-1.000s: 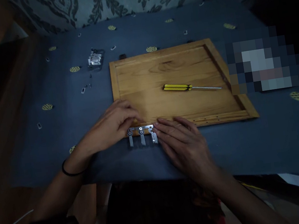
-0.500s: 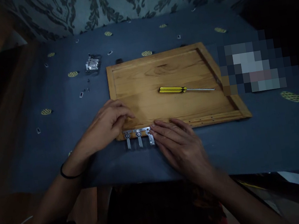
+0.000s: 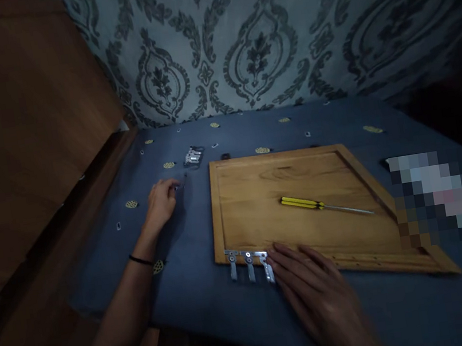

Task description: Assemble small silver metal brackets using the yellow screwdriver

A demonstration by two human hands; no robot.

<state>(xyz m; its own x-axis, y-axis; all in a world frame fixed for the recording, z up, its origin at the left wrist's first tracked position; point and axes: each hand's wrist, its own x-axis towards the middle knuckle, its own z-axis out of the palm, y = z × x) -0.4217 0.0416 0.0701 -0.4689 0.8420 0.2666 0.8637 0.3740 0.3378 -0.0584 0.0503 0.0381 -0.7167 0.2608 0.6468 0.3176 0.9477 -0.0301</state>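
Note:
My right hand [image 3: 313, 288] lies along the near edge of a framed wooden panel [image 3: 253, 204], fingers together, its fingertips holding a metal bracket [image 3: 268, 268] against the edge. To its left, two similar brackets, a middle one [image 3: 250, 268] and an end one [image 3: 233, 268], sit on the same edge with their tabs hanging over it. My left hand [image 3: 162, 201] is off the panel, over the cloth, thumb and forefinger apart beside some tiny dark screws [image 3: 184, 180]. It appears to hold nothing. A yellow-handled screwdriver [image 3: 302, 203] rests on the panel.
A small pile of metal brackets [image 3: 192, 155] lies beyond my left hand on the blue patterned tablecloth [image 3: 186, 278]. Brown wooden furniture [image 3: 24, 128] stands at the left, and a patterned wall [image 3: 203, 44] rises behind the table. A blurred-out item [image 3: 446, 193] lies on the right.
My left hand has left the panel's near corner and reached forward and left to the tiny screws. My right hand stays at the third bracket. The camera's view has tilted up and shifted left.

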